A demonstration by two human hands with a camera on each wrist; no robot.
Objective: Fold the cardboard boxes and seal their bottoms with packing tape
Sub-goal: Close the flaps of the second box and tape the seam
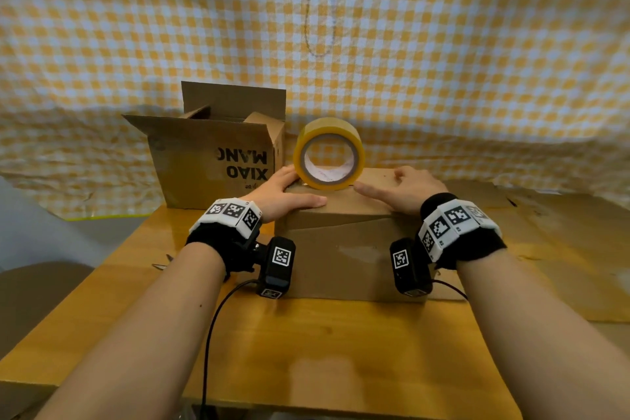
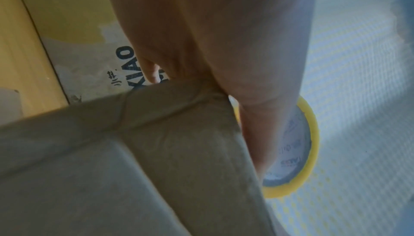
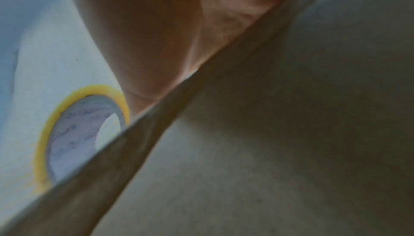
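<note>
Yellow tape roll [image 1: 329, 153] upright on box [image 1: 344, 215], btwn flat, unclenched L hand [image 1: 286, 196] & R hand [image 1: 409, 191]

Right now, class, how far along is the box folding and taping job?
Done: the printed box stands assembled behind. In hand: the left hand and right hand press flat on the plain box, tape roll upright on top. Left: no fresh tape strip shows there, and flattened cardboard waits alongside.
</note>
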